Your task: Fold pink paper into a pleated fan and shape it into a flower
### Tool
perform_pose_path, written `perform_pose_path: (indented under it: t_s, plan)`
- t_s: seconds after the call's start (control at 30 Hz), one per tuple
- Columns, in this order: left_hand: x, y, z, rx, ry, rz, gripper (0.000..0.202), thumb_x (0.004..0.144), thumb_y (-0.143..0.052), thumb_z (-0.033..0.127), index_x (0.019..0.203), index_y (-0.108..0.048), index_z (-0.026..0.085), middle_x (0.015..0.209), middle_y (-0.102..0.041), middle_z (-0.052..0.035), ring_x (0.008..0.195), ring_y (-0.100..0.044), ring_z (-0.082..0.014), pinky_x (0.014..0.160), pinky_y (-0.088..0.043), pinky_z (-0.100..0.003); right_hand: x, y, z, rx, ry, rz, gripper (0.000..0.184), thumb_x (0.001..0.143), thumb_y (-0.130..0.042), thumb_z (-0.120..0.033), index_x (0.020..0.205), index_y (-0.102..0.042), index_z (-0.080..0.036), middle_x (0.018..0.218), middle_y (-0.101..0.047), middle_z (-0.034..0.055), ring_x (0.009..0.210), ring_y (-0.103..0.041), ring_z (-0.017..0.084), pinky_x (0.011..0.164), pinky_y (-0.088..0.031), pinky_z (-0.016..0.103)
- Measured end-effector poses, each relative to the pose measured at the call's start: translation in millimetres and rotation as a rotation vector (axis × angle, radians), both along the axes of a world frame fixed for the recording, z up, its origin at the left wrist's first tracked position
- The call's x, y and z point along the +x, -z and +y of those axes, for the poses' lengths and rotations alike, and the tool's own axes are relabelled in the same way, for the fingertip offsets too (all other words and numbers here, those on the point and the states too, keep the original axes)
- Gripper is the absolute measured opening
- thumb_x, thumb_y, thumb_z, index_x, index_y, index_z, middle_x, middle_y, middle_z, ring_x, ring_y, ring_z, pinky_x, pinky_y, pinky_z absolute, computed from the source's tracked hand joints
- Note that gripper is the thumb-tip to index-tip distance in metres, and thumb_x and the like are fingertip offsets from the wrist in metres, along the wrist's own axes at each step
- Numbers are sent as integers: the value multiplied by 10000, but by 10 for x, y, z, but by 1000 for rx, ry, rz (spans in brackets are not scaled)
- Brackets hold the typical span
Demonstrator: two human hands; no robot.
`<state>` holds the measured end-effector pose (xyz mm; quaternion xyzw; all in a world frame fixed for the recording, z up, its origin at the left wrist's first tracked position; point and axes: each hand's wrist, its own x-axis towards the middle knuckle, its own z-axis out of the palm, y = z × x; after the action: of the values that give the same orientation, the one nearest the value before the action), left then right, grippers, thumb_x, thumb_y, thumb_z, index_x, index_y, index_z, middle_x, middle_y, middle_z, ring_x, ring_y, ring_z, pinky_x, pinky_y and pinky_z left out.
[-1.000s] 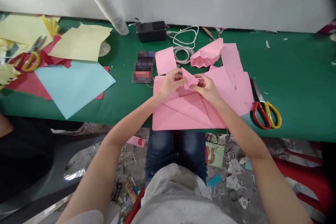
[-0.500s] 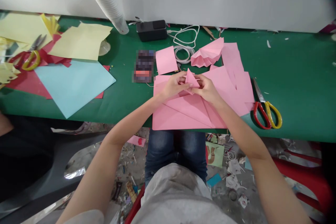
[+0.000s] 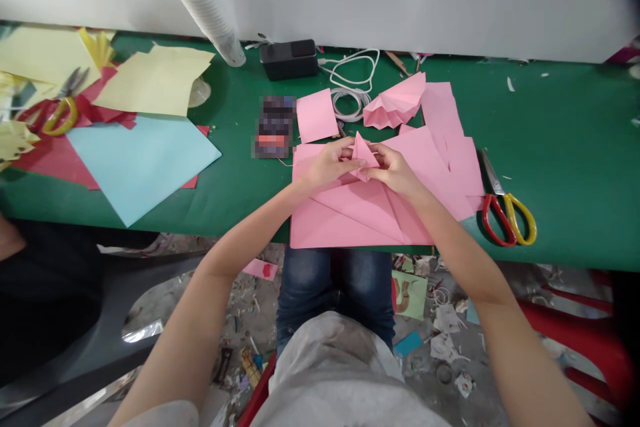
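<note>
A small folded pink paper piece with a pointed top is pinched between both my hands above the table. My left hand grips its left side with fingers closed. My right hand grips its right side the same way. Under my hands lie large pink sheets, creased along diagonals, reaching the green table's front edge. Behind sit a pleated pink paper fan and a small pink square.
Red-and-yellow scissors lie at my right. A stack of white cups, a black box and a white cable sit at the back. Light blue, yellow and red sheets and another pair of scissors lie left. Scraps litter the floor.
The folded pink piece has been pressed narrower and turned upright into a point between my fingers. My hands have closed in slightly toward each other.
</note>
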<state>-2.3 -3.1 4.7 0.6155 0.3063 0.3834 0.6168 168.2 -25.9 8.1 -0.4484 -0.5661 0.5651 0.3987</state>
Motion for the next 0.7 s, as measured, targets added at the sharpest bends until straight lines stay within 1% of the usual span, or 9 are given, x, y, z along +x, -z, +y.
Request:
perform_pose_path:
  t_s: [0.2, 0.37, 0.43, 0.5, 0.57, 0.63, 0.7]
  plan:
    - [-14, 29, 32, 2, -6, 19, 352, 712, -729, 270, 996, -587, 118, 855, -686, -64, 745, -685, -173, 642, -547, -275, 28, -24, 11, -16, -29, 1, 496, 601, -674, -162, 1092, -599, -176, 992, -663, 43, 840, -640, 201, 726, -532, 337]
    - [-11, 10, 22, -3, -14, 21, 347, 709, -734, 274, 987, -589, 125, 872, -689, -65, 768, -683, -175, 670, -539, -283, 34, -27, 24, -11, -57, -8, 476, 620, -620, -162, 1095, -601, -185, 1056, -667, 53, 824, -639, 200, 702, -536, 337]
    - [-2, 19, 20, -7, -52, 8, 355, 711, -733, 268, 1002, -581, 132, 871, -687, -62, 770, -676, -175, 674, -529, -286, 31, -6, 27, -8, -22, -34, 452, 664, -567, -168, 1114, -588, -203, 1043, -671, 43, 808, -639, 191, 700, -536, 335]
    - [6, 38, 23, -9, -131, 6, 336, 719, -725, 250, 995, -566, 142, 829, -679, -45, 741, -662, -163, 654, -512, -275, 20, 21, 15, 10, 46, -82, 422, 735, -493, -180, 1149, -558, -229, 965, -679, 24, 773, -637, 177, 697, -534, 331]
    - [9, 59, 28, -22, -222, 6, 297, 726, -714, 222, 958, -542, 156, 754, -656, -14, 676, -636, -138, 608, -487, -252, 2, 41, -13, 94, 137, -166, 381, 809, -437, -203, 1175, -532, -245, 905, -674, 17, 775, -636, 174, 712, -533, 330]
    - [6, 71, 32, -52, -271, 4, 267, 733, -701, 197, 919, -512, 172, 676, -619, 19, 587, -594, -108, 545, -449, -226, -17, 49, -48, 261, 217, -291, 324, 857, -456, -263, 1170, -536, -237, 989, -667, 43, 855, -637, 185, 757, -531, 333]
    - [1, 69, 30, -83, -277, 6, 236, 752, -681, 192, 891, -490, 183, 615, -582, 43, 506, -543, -84, 487, -401, -205, -29, 48, -77, 430, 243, -440, 306, 866, -508, -341, 1144, -562, -225, 1096, -649, 72, 911, -635, 199, 784, -532, 342]
